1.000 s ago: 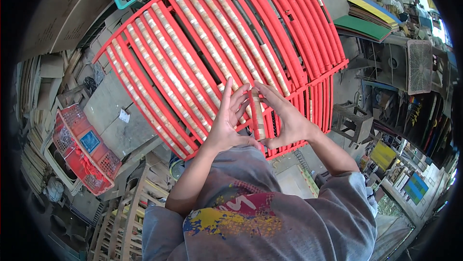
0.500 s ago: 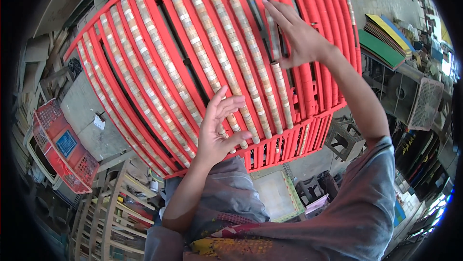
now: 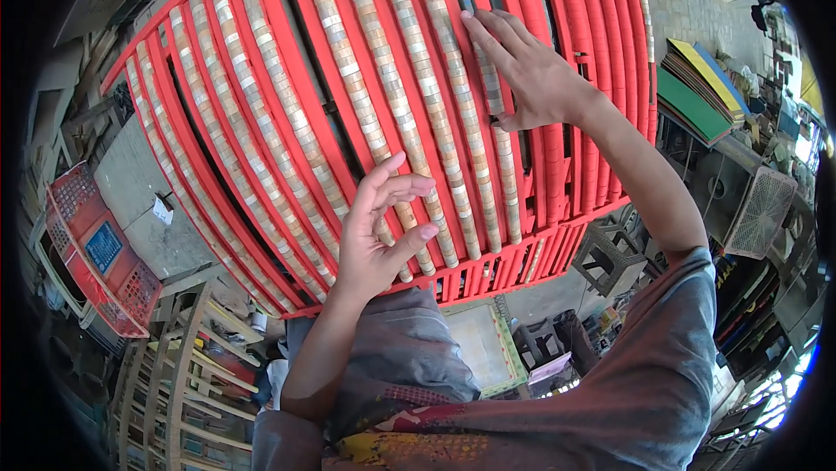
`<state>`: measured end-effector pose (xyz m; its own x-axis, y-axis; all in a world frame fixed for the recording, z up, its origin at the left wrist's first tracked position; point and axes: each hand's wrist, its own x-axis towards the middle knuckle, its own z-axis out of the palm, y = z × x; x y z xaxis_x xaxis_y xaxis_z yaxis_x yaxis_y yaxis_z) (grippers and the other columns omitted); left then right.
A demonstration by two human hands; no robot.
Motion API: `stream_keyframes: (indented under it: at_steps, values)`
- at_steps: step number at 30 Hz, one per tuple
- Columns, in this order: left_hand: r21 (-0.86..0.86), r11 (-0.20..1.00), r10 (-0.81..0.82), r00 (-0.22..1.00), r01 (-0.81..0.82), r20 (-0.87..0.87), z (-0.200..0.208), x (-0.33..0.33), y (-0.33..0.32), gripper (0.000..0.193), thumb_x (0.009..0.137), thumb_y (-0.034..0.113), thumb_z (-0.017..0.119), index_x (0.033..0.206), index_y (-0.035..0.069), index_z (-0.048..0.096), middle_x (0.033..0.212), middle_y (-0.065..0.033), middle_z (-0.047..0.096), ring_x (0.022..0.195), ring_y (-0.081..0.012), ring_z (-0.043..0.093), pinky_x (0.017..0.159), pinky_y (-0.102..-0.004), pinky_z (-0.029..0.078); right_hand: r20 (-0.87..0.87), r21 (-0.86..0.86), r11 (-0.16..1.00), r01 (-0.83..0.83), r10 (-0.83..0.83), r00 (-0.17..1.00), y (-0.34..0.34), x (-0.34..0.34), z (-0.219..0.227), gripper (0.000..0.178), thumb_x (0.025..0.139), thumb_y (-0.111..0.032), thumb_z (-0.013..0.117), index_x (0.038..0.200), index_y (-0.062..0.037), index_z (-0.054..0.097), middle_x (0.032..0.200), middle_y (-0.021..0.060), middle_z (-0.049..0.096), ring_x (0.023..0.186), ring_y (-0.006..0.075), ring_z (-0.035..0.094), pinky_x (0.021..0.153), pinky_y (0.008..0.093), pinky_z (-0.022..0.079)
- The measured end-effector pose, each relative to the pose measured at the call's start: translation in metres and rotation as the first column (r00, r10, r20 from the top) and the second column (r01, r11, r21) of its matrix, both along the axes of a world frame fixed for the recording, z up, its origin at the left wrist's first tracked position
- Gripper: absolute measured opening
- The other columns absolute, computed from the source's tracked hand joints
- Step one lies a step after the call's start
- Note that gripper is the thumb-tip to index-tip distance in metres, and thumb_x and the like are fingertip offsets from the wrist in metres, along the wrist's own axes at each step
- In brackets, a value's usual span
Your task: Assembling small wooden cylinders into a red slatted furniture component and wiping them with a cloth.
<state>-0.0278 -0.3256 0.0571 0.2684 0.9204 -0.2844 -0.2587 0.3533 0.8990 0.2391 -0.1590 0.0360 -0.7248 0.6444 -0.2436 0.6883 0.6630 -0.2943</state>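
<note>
A large red slatted rack (image 3: pixel 348 144) holds long rows of small round discs, cream, brown and grey, laid edge to edge. My right hand (image 3: pixel 544 79) is over a row right of the middle. Its fingertips and thumb span a short greyish stack of discs (image 3: pixel 488 75) from end to end, in line with the disc row (image 3: pixel 505 179) below it. My left hand (image 3: pixel 379 227) hovers over the near ends of the rows, fingers curved and apart from the thumb, with nothing seen in it.
Red-coated rows (image 3: pixel 601 79) fill the rack's right side. A red plastic crate (image 3: pixel 100 249) stands at the left, above a wooden slatted frame (image 3: pixel 187 375). Coloured boards (image 3: pixel 697 92) lie at the right beside a grey mesh-fronted box (image 3: pixel 762 210). A dark plastic stool (image 3: pixel 607 253) stands by the rack's near corner.
My right hand has shifted slightly down and left, and the grey stack now lines up with the row below. The left hand has barely changed; the whole view has shifted a little.
</note>
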Motion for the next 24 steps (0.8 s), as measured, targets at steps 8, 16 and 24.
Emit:
stream_keyframes:
  at_steps: [8,16,24]
  values:
    - [0.058,0.995,-0.074,0.98,0.086,-0.186,0.009,0.005,0.019,0.057,0.079,0.001,0.079,0.131,0.001,0.055,0.114,-0.0095,0.068,0.105,-0.0163,0.063,0.092,-0.0319,0.049,-0.056,-0.065,0.998,0.001,-0.005,0.998,0.004,0.002,0.001,0.135,0.051,-0.021,0.092,0.157,-0.0086,0.007,0.147,0.0195,0.032,0.137,0.0381,0.035,0.116,0.0451,0.039]
    - [0.084,0.986,-0.12,0.969,0.141,-0.218,0.009,0.009,0.032,0.053,0.076,-0.001,0.08,0.125,0.002,0.06,0.113,-0.0082,0.07,0.103,-0.0148,0.064,0.09,-0.0305,0.049,-0.106,-0.111,0.994,-0.003,-0.009,0.994,0.005,0.008,-0.002,0.132,0.054,-0.019,0.091,0.157,-0.0132,0.01,0.15,0.0161,0.031,0.139,0.0354,0.035,0.117,0.0448,0.038]
    - [0.222,0.903,-0.226,0.847,0.367,-0.482,0.021,0.021,0.114,0.046,0.077,0.001,0.08,0.12,0.004,0.064,0.109,-0.0056,0.069,0.089,-0.0119,0.061,0.083,-0.0276,0.049,-0.292,-0.098,0.955,0.278,-0.295,0.91,-0.027,0.022,0.026,0.088,0.068,-0.015,0.083,0.144,-0.0048,0.04,0.136,0.0195,0.048,0.127,0.0351,0.047,0.107,0.0436,0.044]
